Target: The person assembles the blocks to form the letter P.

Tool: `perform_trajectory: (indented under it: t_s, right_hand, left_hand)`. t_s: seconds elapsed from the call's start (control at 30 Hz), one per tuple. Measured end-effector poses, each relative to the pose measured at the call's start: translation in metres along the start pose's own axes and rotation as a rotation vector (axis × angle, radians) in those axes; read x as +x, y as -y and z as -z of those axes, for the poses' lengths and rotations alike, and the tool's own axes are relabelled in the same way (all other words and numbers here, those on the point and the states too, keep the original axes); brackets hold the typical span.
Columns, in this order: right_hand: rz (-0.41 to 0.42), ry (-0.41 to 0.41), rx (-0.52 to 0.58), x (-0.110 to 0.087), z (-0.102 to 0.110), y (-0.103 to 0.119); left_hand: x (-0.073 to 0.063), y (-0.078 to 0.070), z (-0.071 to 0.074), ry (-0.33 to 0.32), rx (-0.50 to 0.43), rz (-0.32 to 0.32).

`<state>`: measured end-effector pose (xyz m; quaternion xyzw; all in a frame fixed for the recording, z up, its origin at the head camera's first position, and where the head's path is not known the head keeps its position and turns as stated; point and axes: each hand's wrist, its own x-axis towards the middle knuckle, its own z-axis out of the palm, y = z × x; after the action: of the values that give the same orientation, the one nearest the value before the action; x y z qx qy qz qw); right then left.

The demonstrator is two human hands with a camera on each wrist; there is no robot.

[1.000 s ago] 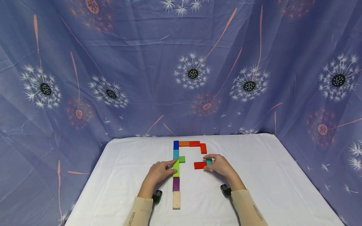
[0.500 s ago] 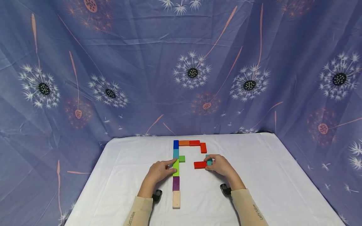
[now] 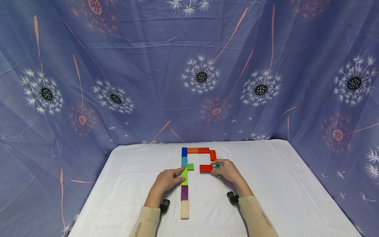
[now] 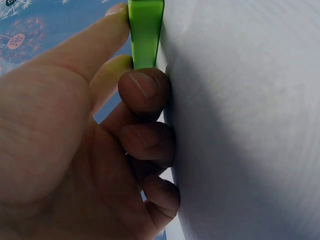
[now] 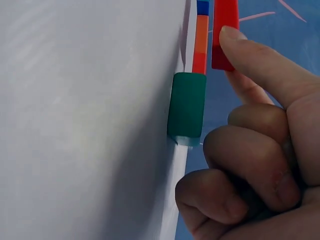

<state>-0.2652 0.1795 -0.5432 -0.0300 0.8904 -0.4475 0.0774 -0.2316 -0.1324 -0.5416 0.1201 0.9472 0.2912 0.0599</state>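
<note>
In the head view my right hand (image 3: pixel 228 171) pinches a red block (image 3: pixel 206 168) at its right end, between thumb and index finger. The right wrist view shows this red block (image 5: pixel 225 35) raised off the cloth, with the other fingers curled. Beneath that hand a teal block (image 3: pixel 218 165) rests on the table, partly covered by the fingers. My left hand (image 3: pixel 167 179) touches the lime-green block (image 3: pixel 184 173) with spread thumb and index fingertips, along its left side and top. The left wrist view catches one end of that green block (image 4: pixel 146 37).
The lime-green block lies in a straight column with dark blue (image 3: pixel 184 151), light blue (image 3: pixel 184 161), purple (image 3: pixel 184 193) and plain wood (image 3: pixel 185 209) blocks. Orange (image 3: pixel 192 150) and red (image 3: pixel 203 150) blocks run right from the top, then a turned red block (image 3: pixel 213 155). A small green block (image 3: pixel 190 167) adjoins the column.
My right hand has moved slightly left and farther from me with the red block, away from the teal block, which stays behind. The left hand keeps its place.
</note>
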Motion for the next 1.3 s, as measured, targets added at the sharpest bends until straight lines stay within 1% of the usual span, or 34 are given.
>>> perform_trajectory:
  t_s: [0.23, 0.53, 0.7, 0.8, 0.93, 1.1, 1.3]
  right_hand:
    - [0.003, -0.01, 0.021, 0.007, -0.004, 0.006]
    - [-0.004, -0.026, -0.01, 0.015, -0.012, 0.012]
    - [-0.009, -0.026, -0.053, 0.02, -0.016, 0.013]
    - [0.004, -0.037, -0.092, 0.02, -0.017, 0.014]
    - [0.019, -0.059, -0.17, 0.02, -0.018, 0.019]
    - [0.003, -0.074, -0.265, 0.022, -0.021, 0.021]
    - [-0.01, -0.078, -0.302, 0.022, -0.024, 0.022]
  left_hand:
    - [0.0, -0.001, 0.0, 0.005, 0.0, 0.015]
    - [0.0, -0.002, 0.0, 0.008, 0.0, 0.012]
    - [0.0, -0.003, 0.001, 0.006, 0.006, 0.013]
    - [-0.001, -0.003, 0.002, 0.004, 0.007, 0.014]
    - [0.0, -0.003, 0.001, 0.002, 0.003, 0.014]
    - [0.0, -0.002, 0.0, -0.001, 0.009, 0.007]
    - [0.0, -0.001, 0.0, -0.002, 0.016, -0.001]
